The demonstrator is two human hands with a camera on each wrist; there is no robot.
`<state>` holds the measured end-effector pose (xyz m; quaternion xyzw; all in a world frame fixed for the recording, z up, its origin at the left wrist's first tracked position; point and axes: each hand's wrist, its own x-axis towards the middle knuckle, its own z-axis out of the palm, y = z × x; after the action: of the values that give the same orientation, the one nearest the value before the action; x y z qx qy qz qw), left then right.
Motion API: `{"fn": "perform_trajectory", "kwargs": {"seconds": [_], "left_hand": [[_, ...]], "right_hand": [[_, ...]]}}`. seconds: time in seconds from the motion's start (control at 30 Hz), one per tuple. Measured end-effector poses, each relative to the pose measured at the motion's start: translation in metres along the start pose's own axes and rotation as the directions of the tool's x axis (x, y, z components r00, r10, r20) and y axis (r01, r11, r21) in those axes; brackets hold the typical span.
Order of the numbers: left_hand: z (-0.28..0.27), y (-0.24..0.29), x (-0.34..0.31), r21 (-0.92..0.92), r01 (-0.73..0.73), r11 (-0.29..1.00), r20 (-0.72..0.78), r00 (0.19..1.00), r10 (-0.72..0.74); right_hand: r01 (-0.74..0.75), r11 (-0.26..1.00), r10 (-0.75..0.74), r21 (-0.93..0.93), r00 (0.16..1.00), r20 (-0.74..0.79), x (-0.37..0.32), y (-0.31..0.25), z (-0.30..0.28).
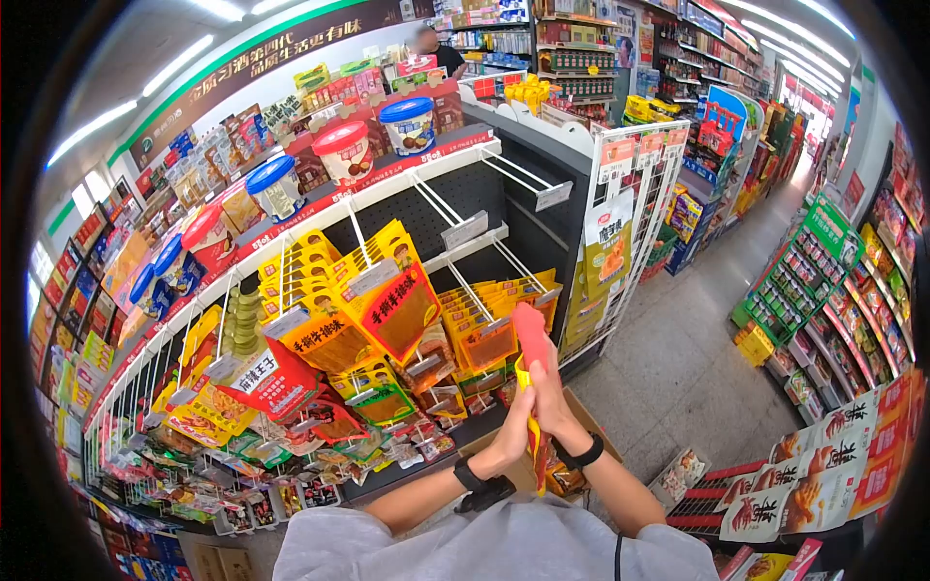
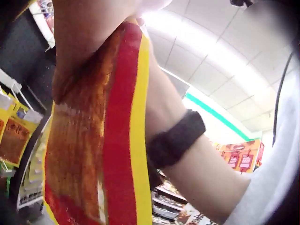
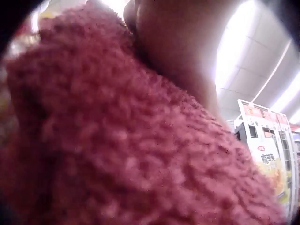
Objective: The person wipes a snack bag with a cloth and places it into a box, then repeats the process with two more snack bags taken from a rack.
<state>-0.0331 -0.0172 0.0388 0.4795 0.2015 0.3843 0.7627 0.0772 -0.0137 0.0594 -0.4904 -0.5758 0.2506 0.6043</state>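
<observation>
Both hands are close together in front of the grey shirt, at the right end of a snack rack. My left hand [image 1: 511, 433] grips a yellow-and-red snack packet [image 1: 534, 445], held edge-on to the head view. In the left wrist view the packet [image 2: 84, 154] shows a clear window with brown food behind it. My right hand [image 1: 552, 399] holds a fluffy pinkish-red cloth [image 1: 529, 334] against the packet's other side. The cloth [image 3: 140, 140] fills most of the right wrist view. Its lower part is hidden behind the fingers in the head view.
Hooks on the rack carry similar yellow packets [image 1: 405, 300] and red bags [image 1: 276, 385]. Blue and red tubs [image 1: 407, 126] line its top. A wire side panel [image 1: 630, 232] borders the aisle floor [image 1: 668, 349]. Bagged snacks [image 1: 814, 484] stand at the lower right.
</observation>
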Motion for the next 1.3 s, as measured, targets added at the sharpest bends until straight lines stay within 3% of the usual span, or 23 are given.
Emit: {"fn": "perform_trajectory", "kwargs": {"seconds": [0.07, 0.1, 0.17, 0.23, 0.3, 0.33, 0.37, 0.43, 0.5, 0.53, 0.63, 0.67, 0.73, 0.77, 0.83, 0.87, 0.9, 1.03, 1.07, 1.1, 1.17, 1.2, 1.3], "left_hand": [[-0.001, 0.009, 0.005, -0.029, -0.044, 0.999, 0.037, 0.998, 0.045], [0.005, 0.028, 0.001, -0.228, 0.102, 0.968, 0.049, 0.994, -0.093], [0.003, 0.026, 0.011, -0.337, -0.048, 0.94, -0.025, 0.999, 0.043], [0.005, 0.02, 0.011, -0.227, -0.091, 0.97, 0.032, 0.994, 0.101], [-0.003, 0.008, 0.008, 0.001, -0.014, 1.0, 0.021, 1.0, 0.014], [0.0, 0.011, 0.005, -0.039, -0.005, 0.999, 0.01, 1.0, 0.006], [0.006, 0.017, 0.002, -0.079, 0.003, 0.997, -0.003, 1.0, -0.003], [0.013, 0.033, 0.004, -0.156, 0.01, 0.988, -0.029, 0.999, -0.014], [0.024, 0.039, 0.015, -0.36, -0.088, 0.929, -0.102, 0.993, 0.055], [0.022, 0.04, 0.017, -0.327, -0.055, 0.943, -0.092, 0.995, 0.026], [-0.001, 0.033, 0.014, -0.217, 0.074, 0.973, -0.063, 0.994, -0.089], [-0.009, 0.014, 0.015, -0.1, 0.059, 0.993, -0.096, 0.993, -0.069], [-0.002, 0.044, 0.005, -0.205, 0.231, 0.951, -0.057, 0.967, -0.248], [-0.008, 0.04, 0.008, -0.261, 0.146, 0.954, 0.041, 0.989, -0.14], [0.002, 0.051, 0.012, -0.378, 0.087, 0.922, 0.013, 0.996, -0.089], [0.005, 0.053, 0.012, -0.438, 0.06, 0.897, -0.008, 0.997, -0.071], [0.002, 0.05, 0.013, -0.384, 0.08, 0.92, -0.056, 0.992, -0.109], [-0.01, 0.046, 0.009, -0.312, 0.183, 0.932, -0.109, 0.968, -0.226], [-0.01, 0.044, 0.009, -0.294, 0.207, 0.933, -0.118, 0.961, -0.251], [-0.009, 0.042, 0.008, -0.22, 0.127, 0.967, -0.047, 0.989, -0.141], [-0.009, 0.039, 0.008, -0.087, -0.072, 0.994, 0.121, 0.989, 0.082], [-0.004, 0.044, 0.013, -0.047, -0.128, 0.991, 0.163, 0.977, 0.134], [-0.008, 0.037, 0.014, 0.076, -0.122, 0.99, 0.17, 0.979, 0.108]], "right_hand": [[0.007, 1.0, -0.006, 0.019, 0.998, -0.062, -0.009, -0.003, 0.012], [0.052, 0.998, -0.054, -0.026, 0.996, -0.065, -0.016, -0.015, 0.017], [0.176, 0.982, -0.168, -0.074, 0.981, 0.096, -0.023, -0.055, 0.022], [0.225, 0.963, -0.198, -0.151, 0.964, 0.177, -0.012, -0.026, 0.013], [0.215, 0.944, -0.204, -0.248, 0.976, 0.069, 0.011, -0.016, 0.0], [0.176, 0.928, -0.189, -0.328, 0.982, -0.008, 0.019, -0.015, -0.005], [0.055, 0.979, -0.07, -0.197, 0.995, -0.073, 0.018, -0.011, -0.004], [-0.047, 0.949, 0.017, -0.312, 0.995, -0.097, 0.005, -0.019, 0.009], [0.105, 0.899, -0.13, -0.425, 0.991, -0.029, -0.017, -0.038, 0.027], [0.165, 0.937, -0.191, -0.307, 0.98, -0.054, -0.018, -0.042, 0.036], [0.215, 0.848, -0.223, -0.484, 0.974, 0.041, 0.01, -0.032, 0.011], [0.201, 0.858, -0.246, -0.473, 0.969, -0.034, 0.018, -0.017, 0.007], [0.063, 0.955, -0.098, -0.289, 0.989, -0.109, 0.02, -0.011, 0.008], [0.001, 0.966, -0.036, -0.258, 0.991, -0.13, 0.015, -0.012, 0.011], [0.023, 0.874, -0.104, -0.485, 0.984, -0.141, -0.005, -0.013, 0.03], [0.067, 0.843, -0.105, -0.533, 0.994, -0.04, -0.015, -0.017, 0.035], [0.13, 0.896, -0.138, -0.425, 0.99, 0.014, -0.017, -0.025, 0.038], [0.152, 0.823, -0.191, -0.547, 0.982, -0.014, 0.01, -0.02, 0.018], [0.108, 0.844, -0.167, -0.525, 0.984, -0.067, 0.017, -0.008, 0.012], [0.054, 0.935, -0.088, -0.35, 0.993, -0.082, 0.018, 0.002, 0.006], [-0.051, 0.998, 0.053, 0.04, 0.997, -0.06, 0.025, 0.024, -0.002], [-0.095, 0.915, 0.168, 0.392, 0.973, -0.158, 0.02, 0.048, 0.007], [-0.156, 0.934, 0.21, 0.323, 0.968, -0.14, 0.012, 0.055, 0.001]]}}
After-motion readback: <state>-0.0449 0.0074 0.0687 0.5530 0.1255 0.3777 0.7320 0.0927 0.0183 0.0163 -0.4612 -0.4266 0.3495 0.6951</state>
